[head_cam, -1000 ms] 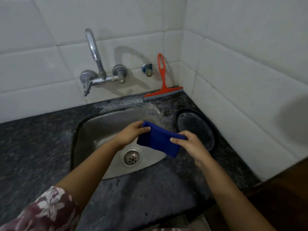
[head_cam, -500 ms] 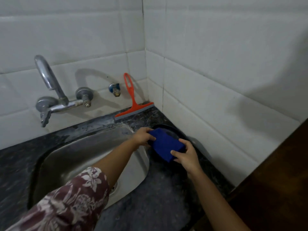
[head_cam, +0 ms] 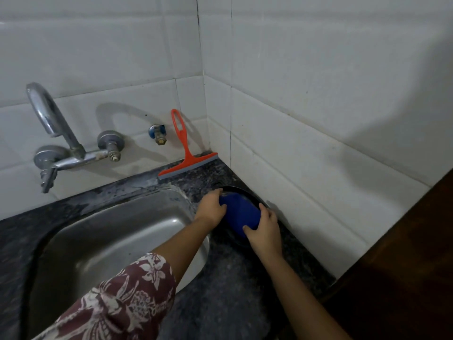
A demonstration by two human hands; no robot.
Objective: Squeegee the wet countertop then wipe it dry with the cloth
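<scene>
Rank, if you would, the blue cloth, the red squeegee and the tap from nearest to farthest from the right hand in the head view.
1. The blue cloth: held in the right hand.
2. The red squeegee: against the back wall, near the corner.
3. The tap: far left, above the sink.

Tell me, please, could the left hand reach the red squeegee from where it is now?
Probably yes. The squeegee leans on the back wall just beyond the left hand, with only bare countertop between them. That hand grips the blue cloth, so it must let go first.
</scene>
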